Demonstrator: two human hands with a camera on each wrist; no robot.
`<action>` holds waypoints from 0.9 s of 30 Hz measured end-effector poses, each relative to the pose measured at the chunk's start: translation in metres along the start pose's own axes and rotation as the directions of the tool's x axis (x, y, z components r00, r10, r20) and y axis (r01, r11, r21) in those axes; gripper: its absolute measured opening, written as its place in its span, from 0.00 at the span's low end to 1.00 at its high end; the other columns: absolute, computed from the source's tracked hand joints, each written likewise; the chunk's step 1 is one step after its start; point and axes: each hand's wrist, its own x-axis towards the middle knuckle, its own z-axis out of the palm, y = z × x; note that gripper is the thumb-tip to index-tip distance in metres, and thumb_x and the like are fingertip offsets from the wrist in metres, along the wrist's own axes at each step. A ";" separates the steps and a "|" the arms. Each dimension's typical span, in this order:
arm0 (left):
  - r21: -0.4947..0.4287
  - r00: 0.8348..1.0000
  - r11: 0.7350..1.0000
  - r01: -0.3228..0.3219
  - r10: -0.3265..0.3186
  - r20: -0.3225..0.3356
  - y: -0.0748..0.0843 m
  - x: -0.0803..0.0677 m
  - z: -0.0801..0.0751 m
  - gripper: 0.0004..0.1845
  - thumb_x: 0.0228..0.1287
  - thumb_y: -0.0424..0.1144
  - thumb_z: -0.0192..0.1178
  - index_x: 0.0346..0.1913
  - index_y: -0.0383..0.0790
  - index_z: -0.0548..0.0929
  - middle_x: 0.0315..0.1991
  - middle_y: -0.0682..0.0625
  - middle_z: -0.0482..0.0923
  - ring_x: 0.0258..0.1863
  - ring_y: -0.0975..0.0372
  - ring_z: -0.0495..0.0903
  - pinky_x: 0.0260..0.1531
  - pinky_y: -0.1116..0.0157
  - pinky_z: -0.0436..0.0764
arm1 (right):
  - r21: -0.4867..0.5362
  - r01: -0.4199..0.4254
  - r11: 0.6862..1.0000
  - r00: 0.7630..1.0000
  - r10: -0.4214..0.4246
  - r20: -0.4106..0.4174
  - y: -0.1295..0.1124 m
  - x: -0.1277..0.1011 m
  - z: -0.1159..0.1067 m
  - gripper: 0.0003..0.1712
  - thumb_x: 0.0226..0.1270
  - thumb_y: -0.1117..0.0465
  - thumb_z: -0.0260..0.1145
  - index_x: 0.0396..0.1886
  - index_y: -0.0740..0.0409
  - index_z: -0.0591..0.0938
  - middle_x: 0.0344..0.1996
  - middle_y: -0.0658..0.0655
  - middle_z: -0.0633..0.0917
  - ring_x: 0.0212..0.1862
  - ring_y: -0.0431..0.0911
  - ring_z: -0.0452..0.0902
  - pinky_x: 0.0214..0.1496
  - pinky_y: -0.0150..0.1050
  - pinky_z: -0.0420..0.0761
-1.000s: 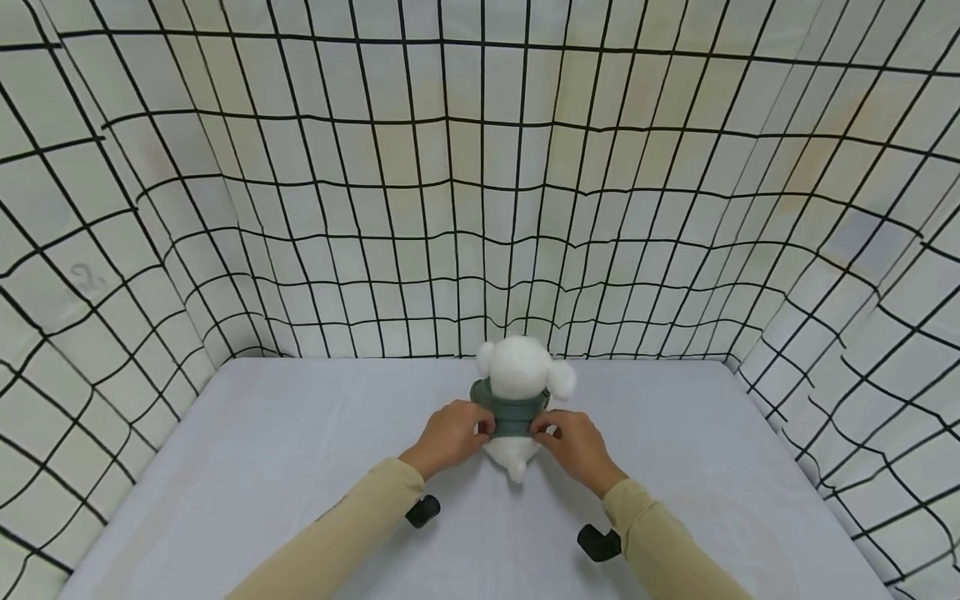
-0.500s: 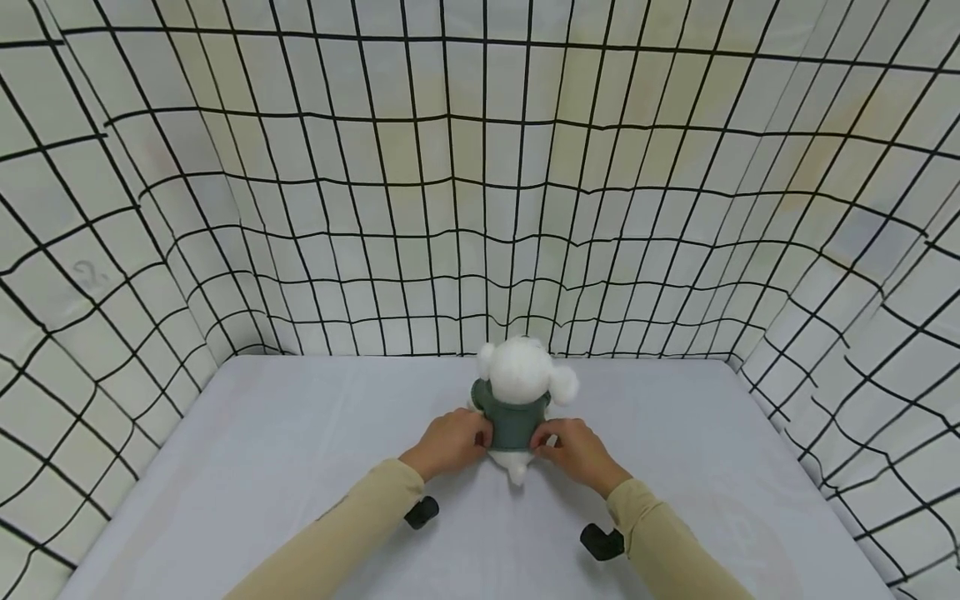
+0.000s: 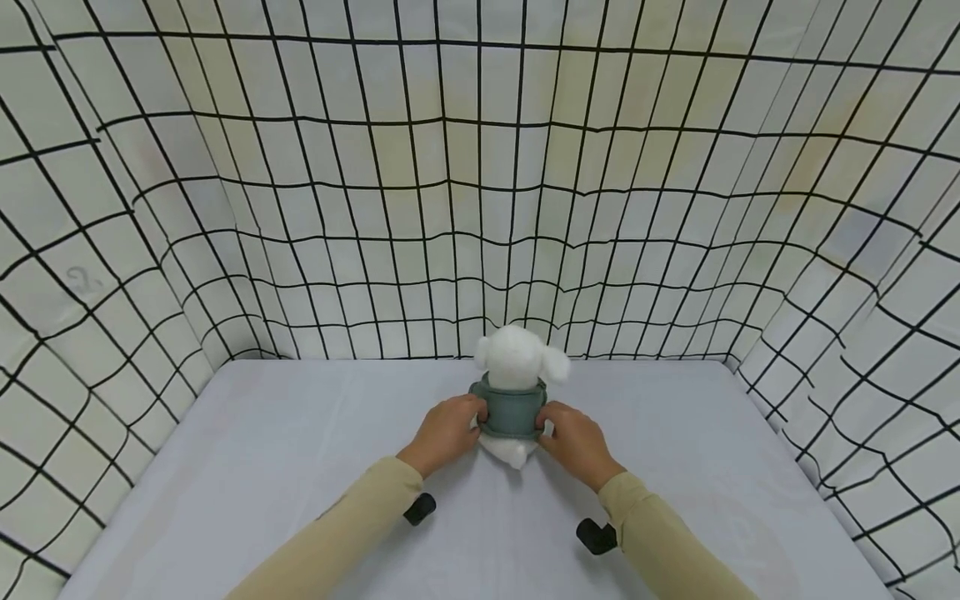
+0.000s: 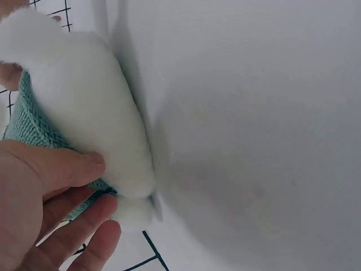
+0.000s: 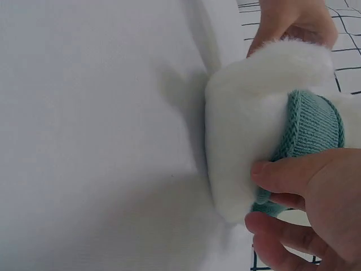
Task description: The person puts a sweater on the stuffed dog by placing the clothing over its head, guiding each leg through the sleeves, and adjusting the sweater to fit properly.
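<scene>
Head view shows a fluffy white plush toy (image 3: 517, 367) in a knitted teal-green sweater (image 3: 512, 412) sitting upright on the pale grey surface (image 3: 262, 467), between the left hand (image 3: 444, 433) and right hand (image 3: 573, 442). Both hands' fingers (image 4: 62, 166) curl against the sweater's lower edge from either side, apparently steadying the toy while gripping the knit. Beyond the fingers rises a black-gridded white backdrop (image 3: 480, 208).

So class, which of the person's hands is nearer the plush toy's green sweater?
Neither: both touch it. The left hand grips the green sweater on the plush toy's left side, the right hand its right side.
</scene>
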 end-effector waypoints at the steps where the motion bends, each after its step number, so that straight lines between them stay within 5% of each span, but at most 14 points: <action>1: 0.012 1.000 1.000 -0.002 0.002 -0.005 0.000 0.001 0.001 0.09 0.50 0.25 0.65 0.30 0.43 0.81 0.34 0.54 0.82 0.33 0.63 0.80 0.31 0.66 0.78 | -0.024 0.013 1.000 1.000 -0.013 -0.003 0.000 0.001 0.001 0.09 0.53 0.66 0.74 0.30 0.52 0.82 0.34 0.47 0.85 0.29 0.37 0.75 0.28 0.31 0.74; 8: 0.122 0.997 0.989 -0.081 0.082 -0.003 0.000 0.002 0.001 0.16 0.50 0.22 0.62 0.14 0.44 0.74 0.21 0.55 0.72 0.20 0.66 0.61 0.20 0.71 0.65 | -0.110 0.081 0.991 0.995 -0.074 0.072 0.001 0.002 0.000 0.09 0.51 0.66 0.75 0.22 0.51 0.82 0.26 0.46 0.84 0.30 0.40 0.79 0.27 0.36 0.77; 15: 0.225 0.988 0.963 -0.148 0.153 -0.005 -0.001 0.000 0.002 0.16 0.54 0.24 0.64 0.15 0.43 0.77 0.25 0.53 0.75 0.22 0.65 0.66 0.20 0.70 0.70 | -0.129 0.040 0.991 0.982 -0.015 0.188 0.006 0.002 0.001 0.10 0.49 0.64 0.77 0.20 0.50 0.82 0.24 0.46 0.82 0.29 0.41 0.77 0.26 0.39 0.76; 20: 0.255 0.983 0.955 -0.155 0.173 -0.052 0.004 -0.004 0.002 0.05 0.51 0.29 0.69 0.26 0.41 0.83 0.30 0.52 0.77 0.27 0.62 0.75 0.24 0.67 0.76 | -0.142 0.049 0.989 0.994 -0.035 0.102 0.002 -0.001 0.003 0.10 0.50 0.60 0.77 0.22 0.51 0.81 0.29 0.46 0.82 0.30 0.40 0.77 0.26 0.35 0.75; 27: 0.227 0.956 0.946 -0.231 0.264 -0.129 0.018 -0.011 -0.006 0.09 0.46 0.33 0.72 0.28 0.45 0.82 0.28 0.56 0.77 0.27 0.65 0.76 0.27 0.68 0.75 | -0.074 0.183 0.980 0.982 -0.186 -0.035 -0.014 -0.006 -0.002 0.11 0.50 0.62 0.77 0.26 0.48 0.81 0.29 0.43 0.81 0.32 0.36 0.77 0.31 0.28 0.76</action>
